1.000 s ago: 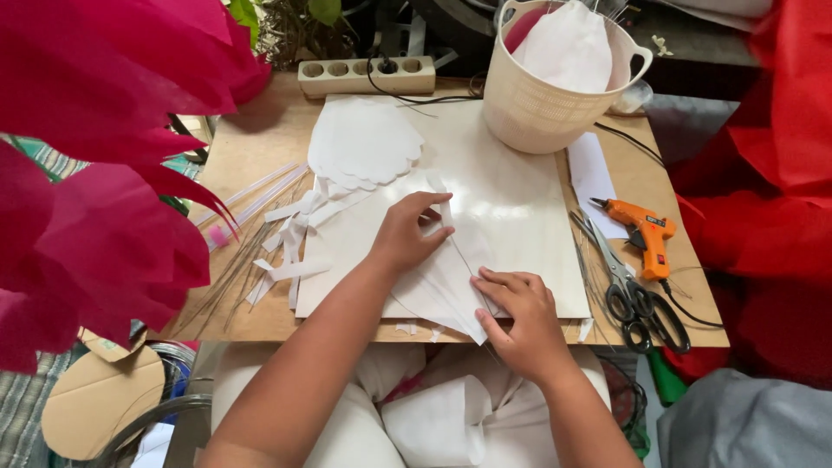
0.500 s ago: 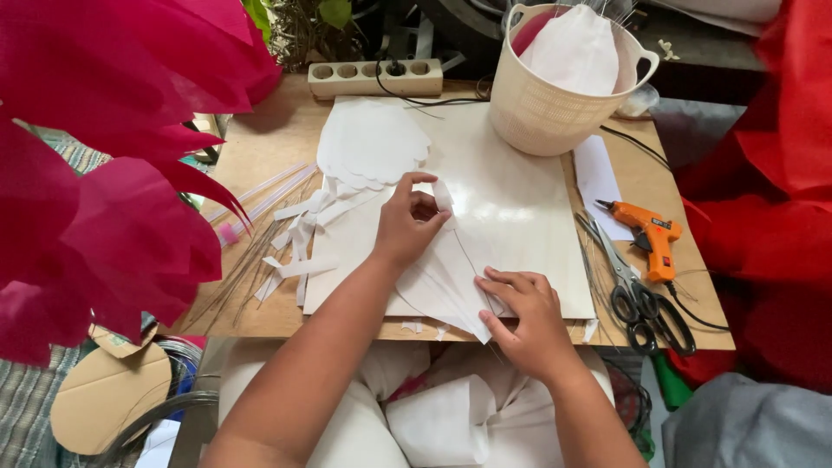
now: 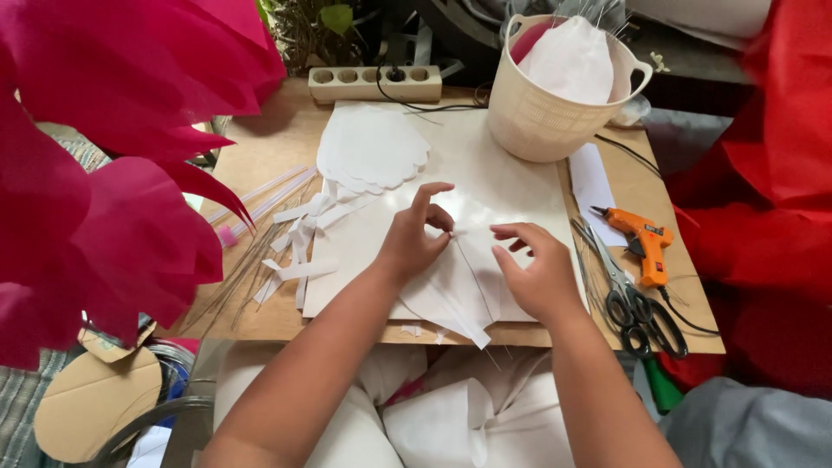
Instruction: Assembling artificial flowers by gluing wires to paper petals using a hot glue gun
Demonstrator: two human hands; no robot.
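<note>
Big pink paper petals (image 3: 113, 156) are filling the left side of the frame. Just right of them, thin wires (image 3: 238, 269) and white paper strips (image 3: 299, 251) are lying on the wooden table (image 3: 260, 147). A stack of white scalloped petals (image 3: 373, 154) is sitting above the strips, at the upper middle.

In the middle, the left hand (image 3: 412, 238) is pressing down on a white paper petal (image 3: 459, 290). Its thumb and first finger are closing together at the petal's top end. A thin wire (image 3: 475, 269) is running down the petal's middle. The petal's long way is going from the upper middle down to the lower middle, and its narrow tip is pointing at the table's near edge and sticking a little past it.

The right hand (image 3: 542, 273) is lying on the petal's right side, with its fingers (image 3: 520, 232) curling and pinching near the same top end. The petal is lying under and between both hands.

Further right, scissors (image 3: 637, 303) and an orange glue gun (image 3: 648, 243) are lying close by. A cream basket (image 3: 555, 95) is standing at the upper right. There is bare white board (image 3: 494, 173) above the hands.
</note>
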